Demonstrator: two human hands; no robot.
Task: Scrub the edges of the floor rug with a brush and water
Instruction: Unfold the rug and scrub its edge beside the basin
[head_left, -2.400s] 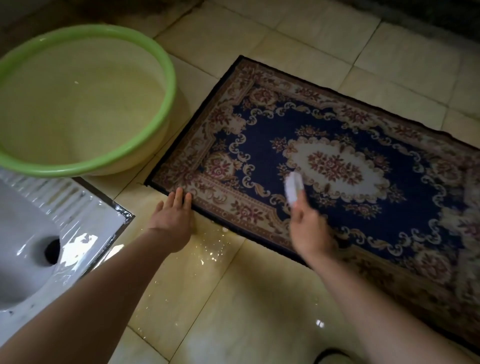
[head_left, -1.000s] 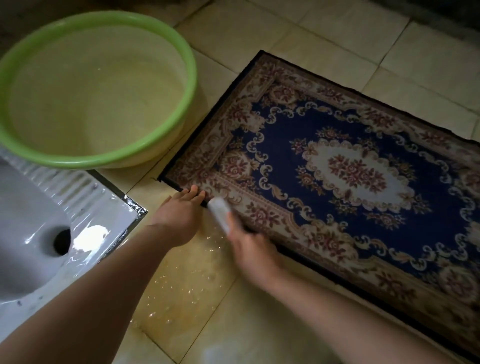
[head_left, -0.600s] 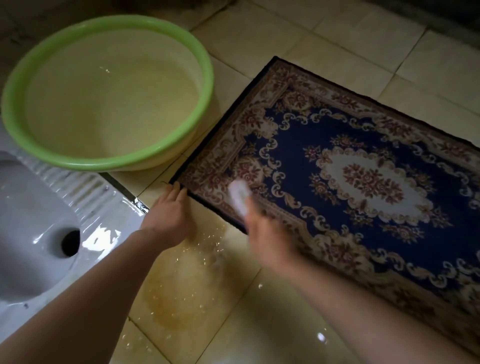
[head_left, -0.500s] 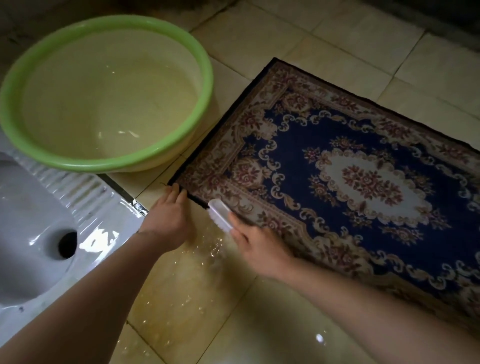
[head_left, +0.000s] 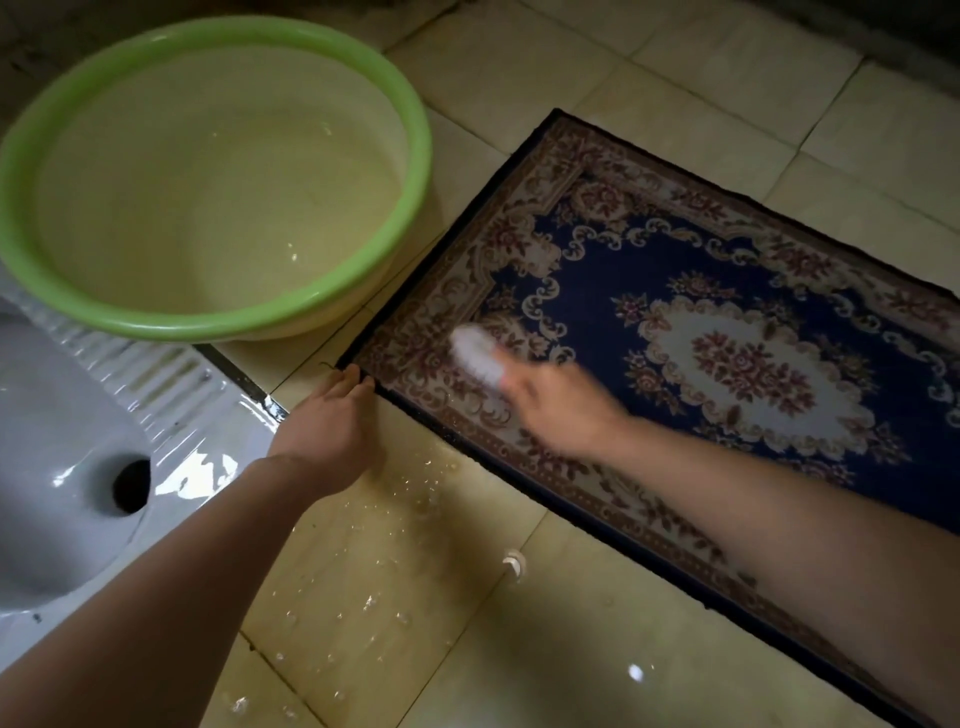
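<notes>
Gripping a white brush (head_left: 475, 353), the right hand (head_left: 558, 410) was over the patterned border of the rug (head_left: 675, 291) near its left corner. Both were blurred, so I could not tell whether the bristles touched the pile. The left hand (head_left: 332, 421) lay flat with straight fingers on the tiled floor (head_left: 571, 649), fingertips touching the rug's dark edge at that corner. A yellowish wet patch (head_left: 395, 525) spread just beside that edge. A green-rimmed basin (head_left: 422, 156) holding water (head_left: 208, 182) stood near the rug's short end, beside a white squat toilet (head_left: 62, 467).
</notes>
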